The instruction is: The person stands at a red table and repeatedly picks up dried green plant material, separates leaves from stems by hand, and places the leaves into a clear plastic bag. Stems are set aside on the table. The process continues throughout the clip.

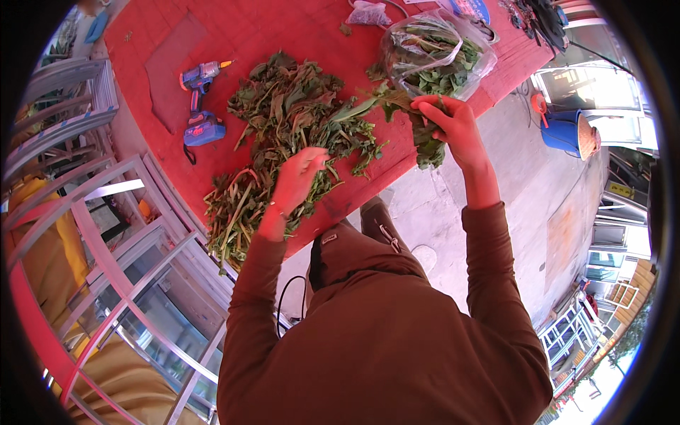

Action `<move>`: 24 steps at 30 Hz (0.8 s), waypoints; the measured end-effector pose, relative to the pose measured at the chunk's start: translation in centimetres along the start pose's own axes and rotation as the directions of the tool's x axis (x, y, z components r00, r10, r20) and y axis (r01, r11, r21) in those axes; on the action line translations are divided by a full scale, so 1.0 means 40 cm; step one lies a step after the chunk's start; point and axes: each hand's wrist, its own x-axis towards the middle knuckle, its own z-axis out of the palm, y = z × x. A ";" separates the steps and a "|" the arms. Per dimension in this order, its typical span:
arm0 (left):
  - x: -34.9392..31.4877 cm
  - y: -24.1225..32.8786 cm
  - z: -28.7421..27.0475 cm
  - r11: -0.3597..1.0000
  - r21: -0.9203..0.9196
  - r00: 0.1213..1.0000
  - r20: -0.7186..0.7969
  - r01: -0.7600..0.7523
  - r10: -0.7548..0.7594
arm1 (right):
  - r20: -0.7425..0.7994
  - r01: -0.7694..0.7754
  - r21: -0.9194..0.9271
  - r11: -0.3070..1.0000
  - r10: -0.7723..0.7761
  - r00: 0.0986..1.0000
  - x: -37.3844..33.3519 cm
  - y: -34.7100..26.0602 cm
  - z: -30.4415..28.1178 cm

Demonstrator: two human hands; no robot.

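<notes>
My right hand (453, 127) is raised near the table's front edge, thumb and fingers closed on a leafy green stalk (428, 147). Its leaves droop below the fingers, and part of it reaches left toward the pile. My left hand (301, 177) hovers over the lower part of the greens with its fingers curled together; whatever they may hold is too small to make out. A heap of wilted leafy greens (283, 95) spreads over the red table (248, 28). Cut stems and scraps (237, 212) lie at the near left corner, some hanging over the edge.
A clear plastic bag of greens (439, 57) sits beyond my right hand. To the left of the heap lies a blue cordless drill (202, 103). Metal window frames (127, 262) stand close on the left. A blue bucket (561, 131) is on the floor at right.
</notes>
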 end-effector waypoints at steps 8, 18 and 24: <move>0.214 0.172 0.147 0.618 -0.784 0.991 0.122 0.063 0.054 | 0.121 0.059 0.088 0.994 -0.069 0.990 -0.072 0.113 0.094; 0.222 0.149 0.090 0.927 -0.365 0.987 -0.161 -0.083 0.025 | -0.053 -0.067 0.156 0.986 0.076 0.996 0.039 0.247 0.156; 0.224 0.158 0.093 0.982 0.141 0.985 -0.094 -0.128 0.142 | -0.185 0.316 0.004 0.949 -0.310 0.933 0.077 0.211 0.251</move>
